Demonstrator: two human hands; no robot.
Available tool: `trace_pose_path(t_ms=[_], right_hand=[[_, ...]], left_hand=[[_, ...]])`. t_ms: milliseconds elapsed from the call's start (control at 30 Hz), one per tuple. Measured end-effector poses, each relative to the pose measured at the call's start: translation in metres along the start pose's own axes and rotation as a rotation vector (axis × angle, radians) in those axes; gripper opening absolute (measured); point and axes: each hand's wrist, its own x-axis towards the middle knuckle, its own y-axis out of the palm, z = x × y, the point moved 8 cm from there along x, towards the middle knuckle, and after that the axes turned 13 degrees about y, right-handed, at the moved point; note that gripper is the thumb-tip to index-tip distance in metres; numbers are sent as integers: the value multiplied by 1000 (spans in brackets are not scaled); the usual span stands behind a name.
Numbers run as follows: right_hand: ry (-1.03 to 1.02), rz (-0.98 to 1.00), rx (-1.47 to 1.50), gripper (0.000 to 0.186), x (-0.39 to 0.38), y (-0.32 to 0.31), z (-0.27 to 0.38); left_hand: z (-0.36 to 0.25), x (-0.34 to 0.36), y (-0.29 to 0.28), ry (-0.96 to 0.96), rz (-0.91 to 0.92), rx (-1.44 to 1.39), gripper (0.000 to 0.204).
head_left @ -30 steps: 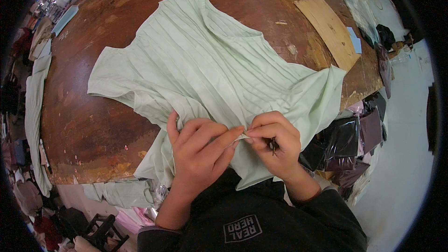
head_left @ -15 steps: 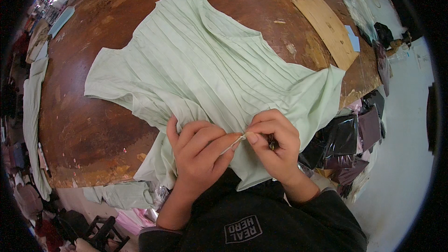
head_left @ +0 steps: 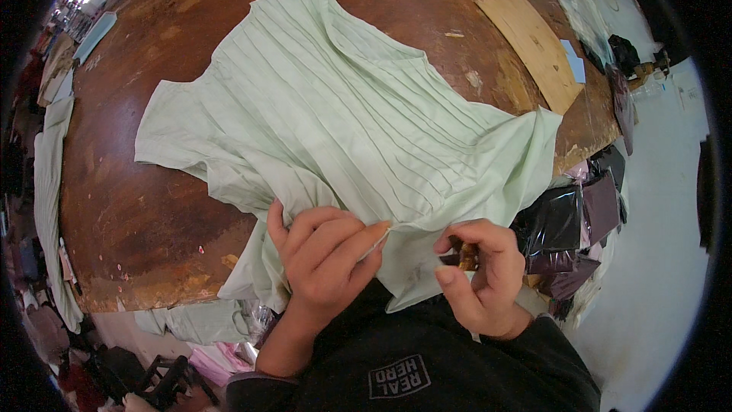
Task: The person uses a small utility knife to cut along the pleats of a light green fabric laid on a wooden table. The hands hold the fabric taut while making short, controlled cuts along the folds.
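A pale green pleated garment (head_left: 343,114) lies spread over a worn brown wooden table (head_left: 152,206). My left hand (head_left: 324,259) pinches the garment's near hem, fingers closed on a fold of the cloth. My right hand (head_left: 480,275) is just to the right of it, off the hem, closed around a small brown and dark tool (head_left: 465,255); what kind of tool I cannot tell. A gap of bare cloth shows between the two hands.
A tan cardboard sheet (head_left: 530,46) lies at the table's far right. More pale green cloth (head_left: 49,183) hangs at the left edge and below the near edge. Dark plastic bags (head_left: 568,229) are piled on the floor at right.
My right hand has pulled away to the right from the left hand, which keeps its pinch on the hem. The view has shifted slightly.
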Motion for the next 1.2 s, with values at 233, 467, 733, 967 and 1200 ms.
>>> trace_pose_path(t_ms=[233,467,733,967,1200], right_hand=[[87,68,-36,29,6,13,0],[62,72,-116,24,9,15,5],[40,79,-130,22,10,16,5],[37,67,-104,21,10,16,5],[70,56,-49,20,9,17,0]], left_hand=[[-10,-4,-2,87,-71,91,28],[-15,-6,-4,128,-66,139,21],[-17,-7,-3,150,-83,161,22],[-18,-7,-3,146,-95,148,23],[-18,-8,-3,151,-81,159,24]])
